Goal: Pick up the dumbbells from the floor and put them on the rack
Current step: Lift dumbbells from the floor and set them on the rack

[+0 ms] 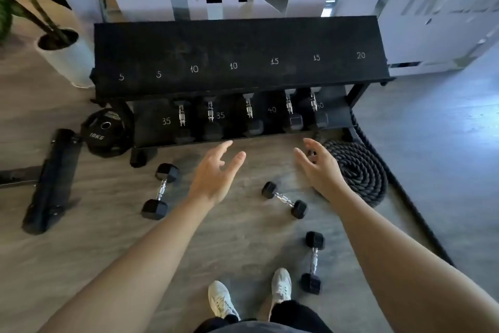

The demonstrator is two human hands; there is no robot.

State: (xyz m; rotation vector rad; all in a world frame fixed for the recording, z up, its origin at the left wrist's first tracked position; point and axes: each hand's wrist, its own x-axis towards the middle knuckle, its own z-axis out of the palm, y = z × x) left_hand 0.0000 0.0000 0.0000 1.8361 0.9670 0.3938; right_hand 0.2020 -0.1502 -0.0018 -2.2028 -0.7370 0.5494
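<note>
- Both my hands are out in front of me, and both are empty.
- My left hand (213,176) has a wide grip, with the fingers spread apart.
- My right hand (322,170) has a wide grip too, a bit curled, like it is ready to grab.
- I think my hands are open like this because I am about to reach down for a dumbbell.
- I count three dumbbells on the floor (243,238).
- The left dumbbell (161,191) lies near the rack's foot, below and left of my left hand.
- The middle dumbbell (284,200) lies between my arms, the closest one to my right hand.
- The near dumbbell (313,262) lies just beside my right shoe (280,284).
- The rack (237,54) stands in front of me by the wall.
- Its top shelf is bare and has seven numbers on it: two 5s, two 10s, two 15s and one 20.
- I think the numbers show where each weight goes.
- The lower shelf holds five big dumbbells side by side.
- One coiled rope (356,170) lies by the rack on my right.
- One weight plate (105,135) leans on my left.
</note>
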